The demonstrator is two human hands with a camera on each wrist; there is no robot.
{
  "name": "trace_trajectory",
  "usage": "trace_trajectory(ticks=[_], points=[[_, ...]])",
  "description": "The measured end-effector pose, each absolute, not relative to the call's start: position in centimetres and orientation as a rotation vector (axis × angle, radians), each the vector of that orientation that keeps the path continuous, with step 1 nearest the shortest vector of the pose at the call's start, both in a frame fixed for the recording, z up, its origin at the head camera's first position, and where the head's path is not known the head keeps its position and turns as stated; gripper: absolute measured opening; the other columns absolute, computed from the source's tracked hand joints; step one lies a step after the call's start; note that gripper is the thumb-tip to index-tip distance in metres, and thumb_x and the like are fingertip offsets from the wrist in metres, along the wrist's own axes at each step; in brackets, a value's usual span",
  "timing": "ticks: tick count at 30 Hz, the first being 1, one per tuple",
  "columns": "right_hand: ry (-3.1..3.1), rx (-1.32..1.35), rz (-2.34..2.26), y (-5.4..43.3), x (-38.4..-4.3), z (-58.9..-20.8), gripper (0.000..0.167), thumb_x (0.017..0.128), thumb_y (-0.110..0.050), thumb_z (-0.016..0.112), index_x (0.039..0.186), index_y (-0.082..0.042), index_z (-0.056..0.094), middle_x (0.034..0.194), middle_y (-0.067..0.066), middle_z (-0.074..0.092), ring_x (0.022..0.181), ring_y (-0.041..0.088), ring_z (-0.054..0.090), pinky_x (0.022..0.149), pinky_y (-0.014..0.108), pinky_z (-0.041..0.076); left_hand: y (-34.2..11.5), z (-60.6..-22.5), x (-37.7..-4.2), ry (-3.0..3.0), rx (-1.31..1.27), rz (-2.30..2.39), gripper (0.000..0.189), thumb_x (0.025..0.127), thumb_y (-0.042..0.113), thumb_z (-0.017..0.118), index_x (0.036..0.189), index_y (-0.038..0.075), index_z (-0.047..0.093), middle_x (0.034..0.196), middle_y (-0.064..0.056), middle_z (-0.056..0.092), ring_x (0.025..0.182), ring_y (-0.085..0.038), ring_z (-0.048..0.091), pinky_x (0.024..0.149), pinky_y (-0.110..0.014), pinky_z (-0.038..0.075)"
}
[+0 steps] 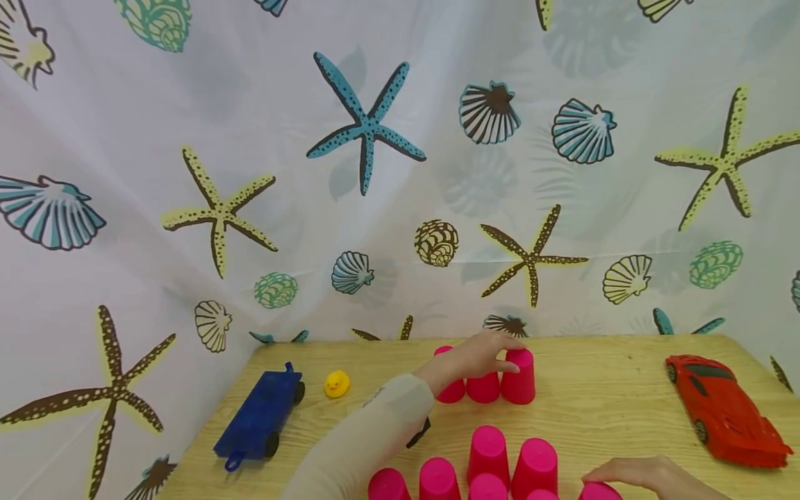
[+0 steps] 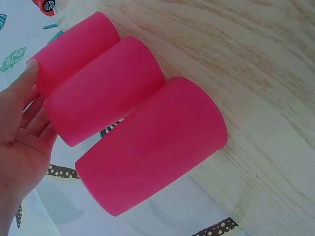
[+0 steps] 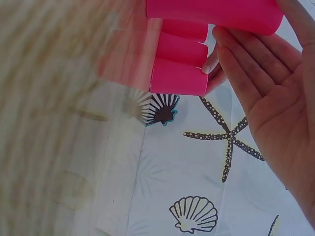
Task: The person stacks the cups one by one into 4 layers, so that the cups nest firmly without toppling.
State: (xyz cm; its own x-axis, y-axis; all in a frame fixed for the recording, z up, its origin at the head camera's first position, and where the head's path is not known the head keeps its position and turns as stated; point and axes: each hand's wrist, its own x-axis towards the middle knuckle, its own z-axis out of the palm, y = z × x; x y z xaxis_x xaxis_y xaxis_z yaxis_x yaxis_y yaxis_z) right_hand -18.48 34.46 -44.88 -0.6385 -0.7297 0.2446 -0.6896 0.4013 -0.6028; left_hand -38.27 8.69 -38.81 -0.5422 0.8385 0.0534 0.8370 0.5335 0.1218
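Observation:
Three pink cups stand upside down in a row at the back of the table. My left hand (image 1: 490,353) reaches over this row and holds the rightmost cup (image 1: 519,382) near its top, the thumb on its near side. In the left wrist view that cup (image 2: 74,49) is the farthest of the three, and the left fingers go out of sight behind it. At the front right, my right hand (image 1: 650,473) grips another upside-down pink cup (image 1: 598,492) by its top. In the right wrist view this cup (image 3: 211,12) lies between thumb and fingers.
Several more upside-down pink cups (image 1: 487,448) stand close together at the front middle. A blue toy cart (image 1: 262,417) and a yellow rubber duck (image 1: 337,383) are on the left. The red toy car (image 1: 728,410) sits far right. A patterned curtain (image 1: 400,208) hangs behind the table.

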Motion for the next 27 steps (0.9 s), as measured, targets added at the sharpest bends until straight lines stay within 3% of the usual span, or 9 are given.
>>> trace_trajectory(ticks=[8,16,22,27], points=[[2.583,-1.365,-1.056,33.9,-18.6,-45.0,0.049,0.086,-0.004,0.064,0.134,-0.013,0.056,0.124,0.0,0.069,0.109,0.002,0.063,0.076,0.019,0.056,8.1,-39.0,-38.3,2.765,1.487,0.206,0.05,0.093,0.031,0.066,0.138,0.013,0.056,0.138,-0.002,0.061,0.131,-0.015,0.055,0.11,-0.022,0.044],[2.617,-1.291,-1.05,34.2,-18.6,-44.6,0.047,0.086,-0.008,0.068,0.132,-0.012,0.059,0.123,-0.004,0.069,0.108,0.0,0.063,0.076,0.018,0.055,5.8,-37.3,-37.6,2.798,1.462,0.447,0.061,0.091,0.028,0.069,0.144,0.007,0.047,0.147,-0.008,0.053,0.138,-0.021,0.049,0.114,-0.029,0.041],[2.853,-1.02,-1.03,35.5,-18.1,-43.8,0.047,0.084,-0.014,0.075,0.129,-0.018,0.062,0.12,-0.014,0.068,0.105,-0.008,0.058,0.071,0.018,0.053,1.8,-34.9,-37.0,2.871,1.367,0.707,0.063,0.092,0.029,0.069,0.147,0.011,0.044,0.149,-0.008,0.05,0.14,-0.024,0.047,0.114,-0.038,0.042],[3.327,-1.021,-0.952,35.4,-17.8,-42.8,0.055,0.065,-0.016,0.09,0.116,-0.017,0.069,0.106,-0.015,0.07,0.094,-0.011,0.061,0.067,0.009,0.053,-2.2,-33.8,-35.6,2.945,1.301,0.992,0.067,0.089,0.027,0.072,0.148,0.014,0.043,0.15,-0.007,0.049,0.14,-0.026,0.046,0.113,-0.043,0.043]])
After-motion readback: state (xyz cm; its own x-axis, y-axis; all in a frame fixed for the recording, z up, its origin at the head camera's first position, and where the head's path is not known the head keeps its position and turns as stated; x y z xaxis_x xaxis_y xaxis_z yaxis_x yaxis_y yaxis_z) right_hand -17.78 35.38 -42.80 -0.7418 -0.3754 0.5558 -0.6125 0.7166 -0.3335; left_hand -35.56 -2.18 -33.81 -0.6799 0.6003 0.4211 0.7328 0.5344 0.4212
